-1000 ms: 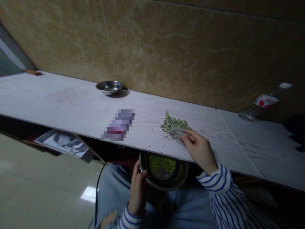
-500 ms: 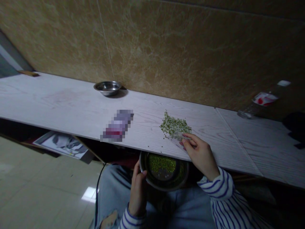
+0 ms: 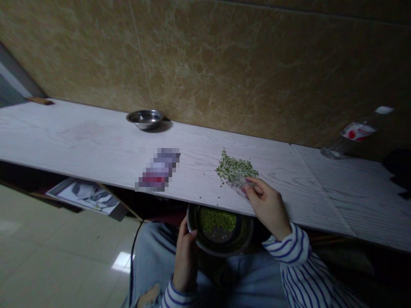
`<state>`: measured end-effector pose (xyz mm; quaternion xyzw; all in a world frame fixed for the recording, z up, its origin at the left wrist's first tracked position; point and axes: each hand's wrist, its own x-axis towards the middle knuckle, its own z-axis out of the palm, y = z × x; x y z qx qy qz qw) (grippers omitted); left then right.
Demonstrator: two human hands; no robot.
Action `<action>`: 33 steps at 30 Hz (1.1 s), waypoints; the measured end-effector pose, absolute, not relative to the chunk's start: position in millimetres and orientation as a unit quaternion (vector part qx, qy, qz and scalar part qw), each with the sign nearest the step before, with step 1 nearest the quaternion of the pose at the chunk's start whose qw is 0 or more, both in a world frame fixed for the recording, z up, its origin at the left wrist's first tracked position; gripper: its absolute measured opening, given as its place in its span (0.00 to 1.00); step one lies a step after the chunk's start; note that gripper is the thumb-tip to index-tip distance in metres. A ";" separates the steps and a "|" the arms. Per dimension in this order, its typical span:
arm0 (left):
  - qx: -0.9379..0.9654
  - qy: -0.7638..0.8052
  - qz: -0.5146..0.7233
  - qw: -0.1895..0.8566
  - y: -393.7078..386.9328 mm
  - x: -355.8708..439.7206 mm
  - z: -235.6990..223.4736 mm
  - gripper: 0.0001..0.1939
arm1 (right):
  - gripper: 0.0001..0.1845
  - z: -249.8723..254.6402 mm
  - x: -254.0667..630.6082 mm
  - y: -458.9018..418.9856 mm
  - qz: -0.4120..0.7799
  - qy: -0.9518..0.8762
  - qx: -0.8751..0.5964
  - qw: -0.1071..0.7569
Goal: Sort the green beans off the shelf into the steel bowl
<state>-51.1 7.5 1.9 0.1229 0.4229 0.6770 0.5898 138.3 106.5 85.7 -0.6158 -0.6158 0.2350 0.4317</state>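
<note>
My left hand [image 3: 186, 252] grips the rim of a metal bowl [image 3: 221, 249], which is held over my lap just under the counter's front edge. Small green beans [image 3: 218, 219] cover part of the bowl's bottom. On the white counter, more green beans [image 3: 236, 166] lie in a loose spread. My right hand [image 3: 268, 203] pinches a clear piece of plastic [image 3: 238, 183] at the near side of that spread, its edge touching the counter among the beans. A few single beans sit near the edge above the bowl.
A smaller metal bowl [image 3: 145, 119] stands by the wall. A blurred-out flat object [image 3: 159, 170] lies left of the beans. At the right, a clear bottle [image 3: 356, 132] leans at the wall beside a dark object [image 3: 398, 171]. Below the counter is an open shelf with a box [image 3: 88, 196].
My right hand and the plastic piece have shifted very slightly to the left. The bowl and my left hand stay nearly still.
</note>
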 end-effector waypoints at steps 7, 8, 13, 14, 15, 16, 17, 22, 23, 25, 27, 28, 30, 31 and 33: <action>0.136 0.427 0.677 0.583 6.9 -52.2 -1.8 0.26 | 0.18 89.8 133.8 112.1 0.208 -0.626 -0.619 0.426; 0.134 0.428 0.678 0.583 6.7 -52.5 -1.5 0.26 | 0.18 89.8 131.9 113.1 0.203 -0.632 -0.618 0.422; 0.122 0.418 0.684 0.584 6.0 -56.2 1.0 0.30 | 0.17 88.5 125.4 116.5 0.220 -0.649 -0.602 0.411; 0.122 0.420 0.686 0.582 6.1 -57.5 0.6 0.30 | 0.17 88.4 125.2 117.2 0.224 -0.649 -0.599 0.412; 0.122 0.421 0.688 0.578 6.4 -58.9 -0.1 0.30 | 0.17 88.3 125.3 118.0 0.224 -0.648 -0.598 0.415; 0.121 0.422 0.689 0.576 6.7 -60.4 -1.0 0.29 | 0.18 88.4 125.6 119.1 0.220 -0.648 -0.599 0.416; 0.120 0.423 0.691 0.574 7.1 -61.8 -1.8 0.29 | 0.18 88.5 125.9 120.5 0.213 -0.647 -0.602 0.417; 0.122 0.430 0.691 0.568 7.7 -67.2 -1.0 0.30 | 0.18 88.0 125.9 127.0 0.177 -0.656 -0.618 0.395; 0.121 0.430 0.691 0.569 7.7 -67.7 -0.4 0.30 | 0.18 87.2 125.6 127.6 0.176 -0.658 -0.617 0.394; 0.117 0.424 0.691 0.573 7.7 -68.3 0.1 0.32 | 0.18 85.2 125.3 127.9 0.183 -0.664 -0.607 0.397; 0.114 0.420 0.691 0.577 7.6 -68.5 -0.3 0.35 | 0.17 83.9 125.4 127.6 0.196 -0.671 -0.593 0.401; 0.114 0.421 0.691 0.577 7.4 -68.6 -0.5 0.35 | 0.17 83.8 125.5 127.5 0.202 -0.672 -0.588 0.403; 0.114 0.422 0.694 0.572 6.9 -69.2 -0.6 0.34 | 0.16 85.4 124.8 127.7 0.204 -0.671 -0.586 0.406; 0.116 0.420 0.695 0.573 6.5 -69.7 -0.4 0.33 | 0.16 86.7 124.0 127.9 0.202 -0.669 -0.587 0.408; 0.123 0.413 0.696 0.574 5.7 -71.4 0.5 0.32 | 0.16 89.6 121.1 128.0 0.199 -0.671 -0.588 0.405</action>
